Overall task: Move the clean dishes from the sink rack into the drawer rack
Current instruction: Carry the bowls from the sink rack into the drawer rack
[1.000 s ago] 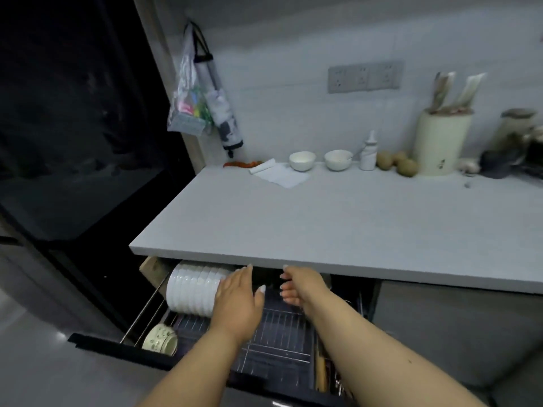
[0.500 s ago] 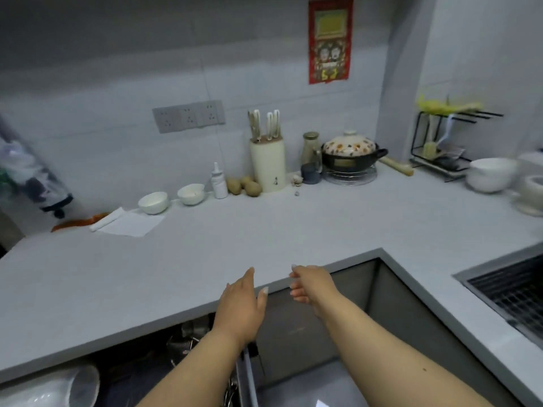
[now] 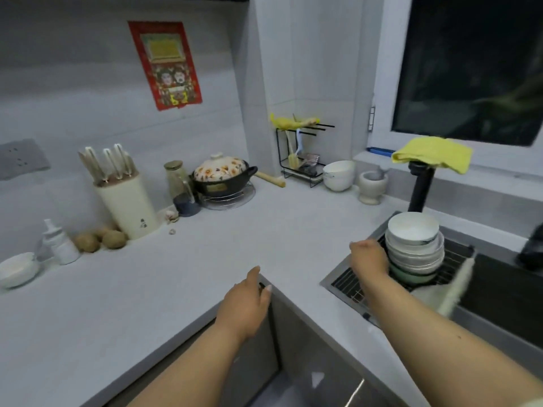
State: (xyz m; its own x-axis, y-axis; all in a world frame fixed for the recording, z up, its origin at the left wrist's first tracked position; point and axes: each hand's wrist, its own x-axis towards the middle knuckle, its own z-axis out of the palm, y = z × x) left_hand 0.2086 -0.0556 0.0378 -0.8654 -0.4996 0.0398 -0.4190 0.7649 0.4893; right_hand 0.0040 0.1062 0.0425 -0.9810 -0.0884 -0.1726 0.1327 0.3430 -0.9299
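Note:
A stack of bowls [image 3: 414,248], white ones on top of a green one, stands on the wire sink rack [image 3: 346,282] at the right. My right hand [image 3: 368,258] lies against the stack's left side, low down; its fingertips are hidden by the bowls. A white plate [image 3: 449,292] leans on edge at the rack's near side, just right of my right forearm. My left hand [image 3: 245,306] hovers with nothing in it over the counter's inner corner, fingers loosely apart. The drawer rack is out of view.
A black tap [image 3: 421,188] with a yellow cloth [image 3: 433,152] draped over it stands behind the stack. On the counter are a mortar [image 3: 371,185], a large white bowl [image 3: 338,174], a floral clay pot [image 3: 224,177], a knife block [image 3: 126,201], potatoes [image 3: 100,239] and a small bowl [image 3: 17,268].
The view has swung right from the open drawer to the sink. My right hand has reached out to the bowl stack, while my left hand stays in front of me.

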